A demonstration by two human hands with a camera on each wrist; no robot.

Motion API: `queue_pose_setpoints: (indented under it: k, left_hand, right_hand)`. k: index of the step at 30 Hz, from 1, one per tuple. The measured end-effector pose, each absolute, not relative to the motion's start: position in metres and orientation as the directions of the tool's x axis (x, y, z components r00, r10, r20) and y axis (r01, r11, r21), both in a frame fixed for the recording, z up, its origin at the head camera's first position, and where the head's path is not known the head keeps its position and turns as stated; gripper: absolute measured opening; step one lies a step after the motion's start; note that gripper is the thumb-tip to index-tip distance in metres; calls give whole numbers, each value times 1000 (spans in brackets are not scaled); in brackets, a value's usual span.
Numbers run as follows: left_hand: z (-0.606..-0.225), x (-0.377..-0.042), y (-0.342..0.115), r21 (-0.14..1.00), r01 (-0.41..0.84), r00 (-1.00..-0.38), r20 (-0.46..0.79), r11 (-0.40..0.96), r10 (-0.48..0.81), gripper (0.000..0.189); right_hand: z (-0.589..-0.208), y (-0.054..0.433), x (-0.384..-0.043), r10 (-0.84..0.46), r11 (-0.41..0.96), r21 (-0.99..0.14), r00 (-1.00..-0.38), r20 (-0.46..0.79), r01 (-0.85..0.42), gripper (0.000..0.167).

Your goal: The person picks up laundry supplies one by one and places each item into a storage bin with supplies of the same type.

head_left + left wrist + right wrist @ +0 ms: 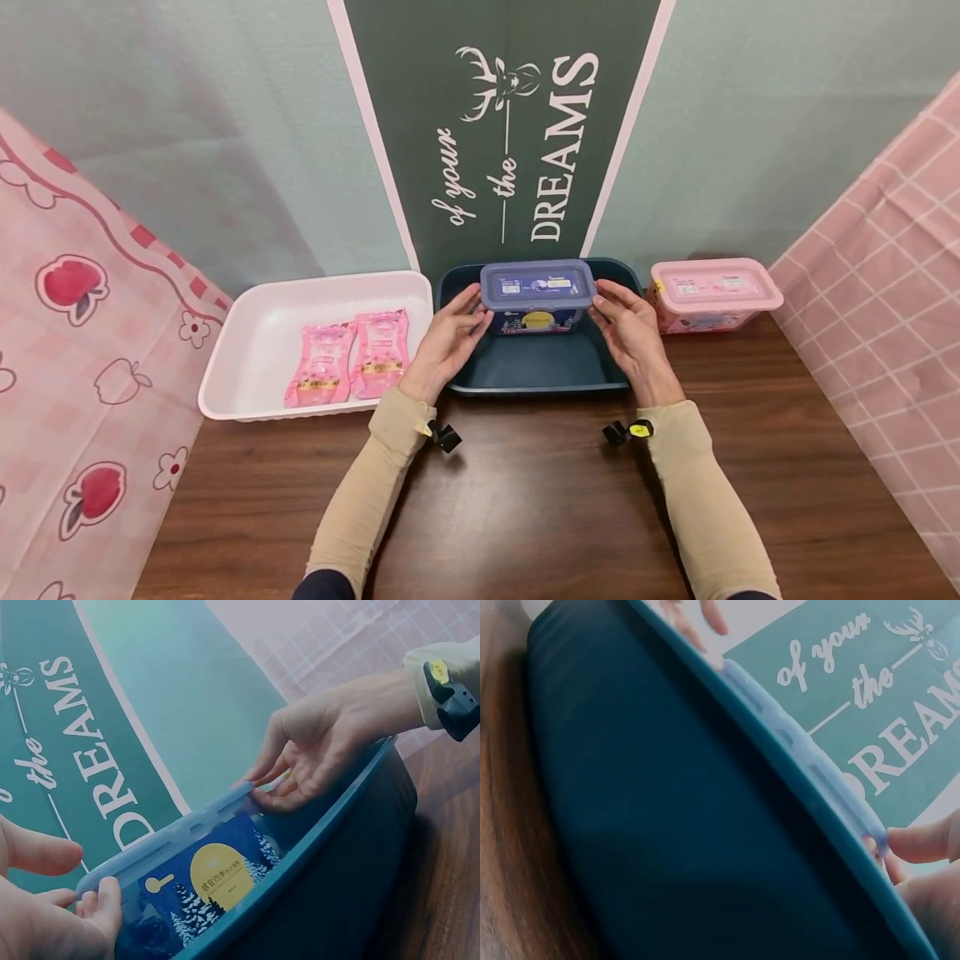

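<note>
A blue lidded plastic box (537, 292) with a yellow moon and snowy trees on its front sits within the dark teal tray (540, 367), toward the back. My left hand (450, 335) holds the box's left end, fingers at the lid's rim. At the opposite end, my right hand (628, 333) grips the lid's corner between thumb and fingers, plain in the left wrist view. The lid (187, 825) is on the box. From the right wrist, the tray's wall (690, 825) hides most of the box, leaving a strip of the lid.
Left of the teal tray, a white tray (255, 342) holds two pink packets (322, 362). A pink lidded box (716, 292) stands on the wooden table (525, 500) to the right. Behind is a green printed backdrop (480, 125); patterned pink cloths flank both sides.
</note>
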State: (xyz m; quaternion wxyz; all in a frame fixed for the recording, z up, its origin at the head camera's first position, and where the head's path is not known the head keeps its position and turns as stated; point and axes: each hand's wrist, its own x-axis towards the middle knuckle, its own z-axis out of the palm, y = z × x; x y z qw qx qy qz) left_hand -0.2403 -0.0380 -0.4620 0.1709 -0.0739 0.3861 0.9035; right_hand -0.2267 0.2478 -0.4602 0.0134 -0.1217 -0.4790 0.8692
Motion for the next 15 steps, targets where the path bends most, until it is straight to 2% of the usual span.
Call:
queue_pose_setpoints:
  k: [8, 15]
  left_hand:
    - [-457, -232, -39, 765, -344, -938, -261, -544, 226, 60]
    - [-454, -232, -41, 843, -303, -945, -206, -444, 254, 64]
  right_hand:
    - [-460, 248, -224, 129, -477, -872, -973, -191, 108, 54]
    - [-460, 249, -226, 106, -475, -876, -983, -153, 85, 58]
